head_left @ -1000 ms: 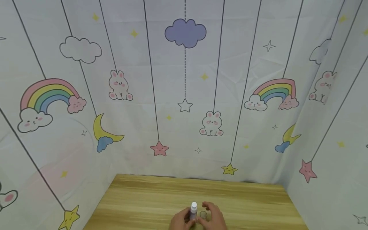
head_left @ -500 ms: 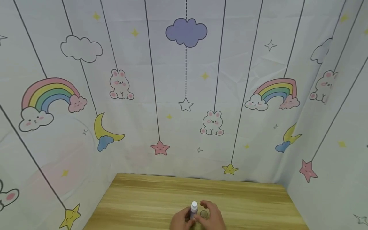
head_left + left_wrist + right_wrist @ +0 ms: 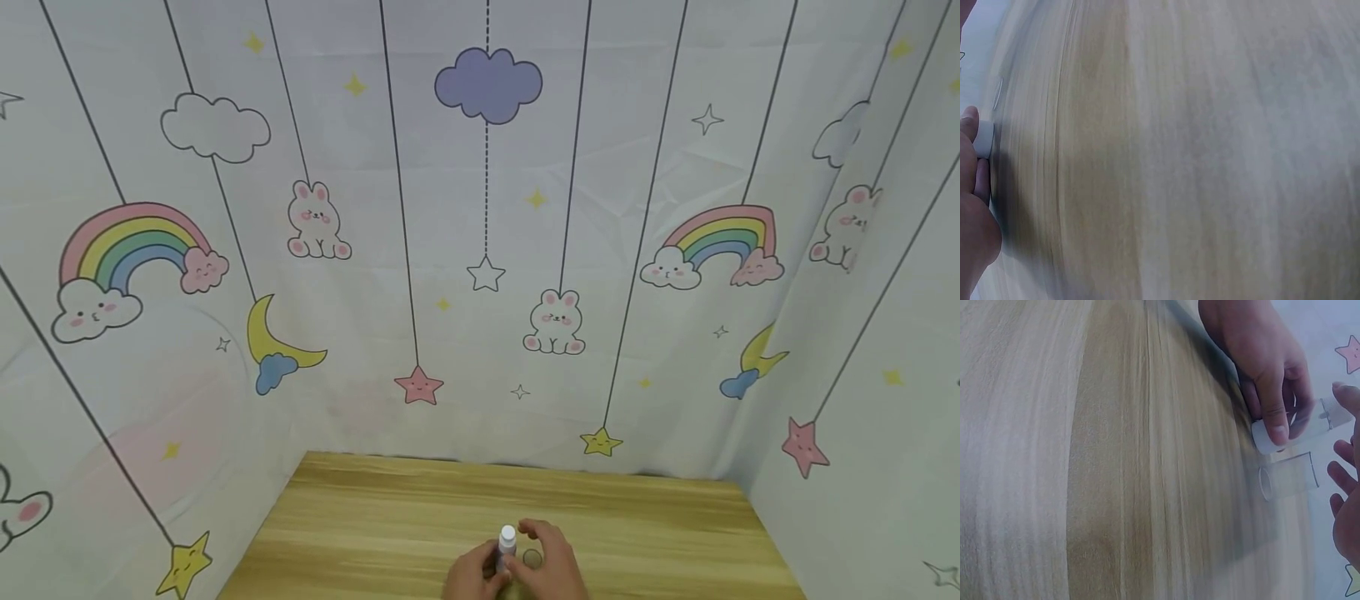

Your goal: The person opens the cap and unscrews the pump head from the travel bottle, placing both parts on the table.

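Observation:
A small bottle (image 3: pixel 506 552) with a white top stands upright in the head view. My left hand (image 3: pixel 471 573) grips its body from the left; in the right wrist view that left hand (image 3: pixel 1263 359) has its thumb over the bottle's white lower end (image 3: pixel 1265 438). My right hand (image 3: pixel 557 568) is at the bottle's right side, its fingers bent and apart, the thumb at the body. In the right wrist view, the right hand (image 3: pixel 1349 487) shows spread fingers. A clear open cylinder (image 3: pixel 1291 477) stands beside the bottle, near the right palm.
The wooden table (image 3: pixel 375 517) lies under both hands. White cloth (image 3: pixel 480 425) printed with clouds, rabbits, rainbows and stars hangs behind the table and along both sides.
My right hand has shifted slightly left, its upper fingers closer to the bottle's white top. My left hand keeps its grip, and the clear cylinder stays beside the bottle.

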A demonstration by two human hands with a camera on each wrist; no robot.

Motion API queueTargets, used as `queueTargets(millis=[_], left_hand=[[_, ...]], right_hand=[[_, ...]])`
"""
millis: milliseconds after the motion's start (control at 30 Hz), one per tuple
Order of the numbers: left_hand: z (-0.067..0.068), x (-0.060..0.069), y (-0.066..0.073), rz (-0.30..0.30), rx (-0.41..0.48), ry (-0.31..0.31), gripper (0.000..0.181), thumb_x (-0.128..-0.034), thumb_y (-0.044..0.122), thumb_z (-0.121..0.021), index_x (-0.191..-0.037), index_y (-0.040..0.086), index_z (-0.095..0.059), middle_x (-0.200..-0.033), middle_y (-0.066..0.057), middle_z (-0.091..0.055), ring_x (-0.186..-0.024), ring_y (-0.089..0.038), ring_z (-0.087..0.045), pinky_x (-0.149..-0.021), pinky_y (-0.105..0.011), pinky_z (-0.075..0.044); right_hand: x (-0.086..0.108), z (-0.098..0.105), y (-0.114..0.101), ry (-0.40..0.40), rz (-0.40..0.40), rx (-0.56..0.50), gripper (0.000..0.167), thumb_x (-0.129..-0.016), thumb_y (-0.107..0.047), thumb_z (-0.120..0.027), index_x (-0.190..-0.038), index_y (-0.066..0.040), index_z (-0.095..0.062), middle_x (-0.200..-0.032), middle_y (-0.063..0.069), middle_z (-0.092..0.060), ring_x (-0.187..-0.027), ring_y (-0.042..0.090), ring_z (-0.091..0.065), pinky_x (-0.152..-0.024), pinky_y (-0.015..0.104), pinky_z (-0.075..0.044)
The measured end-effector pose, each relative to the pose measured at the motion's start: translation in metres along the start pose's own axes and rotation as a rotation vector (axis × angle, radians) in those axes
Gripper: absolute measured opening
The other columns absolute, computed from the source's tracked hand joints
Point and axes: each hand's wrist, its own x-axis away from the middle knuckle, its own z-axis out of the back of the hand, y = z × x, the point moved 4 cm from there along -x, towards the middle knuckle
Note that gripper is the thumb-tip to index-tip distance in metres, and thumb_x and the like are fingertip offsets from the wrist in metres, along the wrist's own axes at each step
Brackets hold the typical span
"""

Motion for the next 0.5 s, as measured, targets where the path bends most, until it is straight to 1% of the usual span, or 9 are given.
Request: queueTargets(millis=[133, 300, 500], left_hand=[[0.0, 0.0, 0.0, 0.016, 0.003, -0.011, 0.039, -0.0877, 0.013, -0.087, -0.124, 0.01, -0.074, -0.111, -0.005, -0.08, -0.098, -0.012, -0.075, -0.08, -0.03, -0.062], [-0.001, 0.001, -0.002, 0.002, 0.007, -0.007, 0.04, -0.0886, 0.017, -0.087, -0.125, 0.01, -0.073, -0.112, -0.005, -0.08, -0.098, -0.013, -0.075, -0.08, -0.03, -0.062], [-0.001, 0.0, -0.003, -0.019, -0.006, 0.011, 0.04, -0.089, 0.022, -0.087, -0.125, 0.012, -0.074, -0.112, -0.004, -0.08, -0.099, -0.01, -0.074, -0.08, -0.029, -0.062]], right_hand=[[-0.001, 0.002, -0.005, 0.009, 0.019, -0.006, 0.052, -0.091, -0.039, -0.085, -0.128, -0.007, -0.069, -0.119, 0.003, -0.071, -0.106, 0.028, -0.065, -0.087, 0.042, -0.056], [-0.003, 0.003, -0.009, 0.014, 0.023, -0.001, 0.052, -0.091, -0.039, -0.085, -0.129, -0.007, -0.069, -0.12, 0.004, -0.071, -0.108, 0.027, -0.066, -0.087, 0.042, -0.056], [-0.006, 0.003, -0.012, -0.006, 0.002, -0.004, 0.054, -0.092, -0.041, -0.084, -0.129, -0.006, -0.069, -0.121, 0.003, -0.071, -0.109, 0.026, -0.066, -0.088, 0.045, -0.056]])
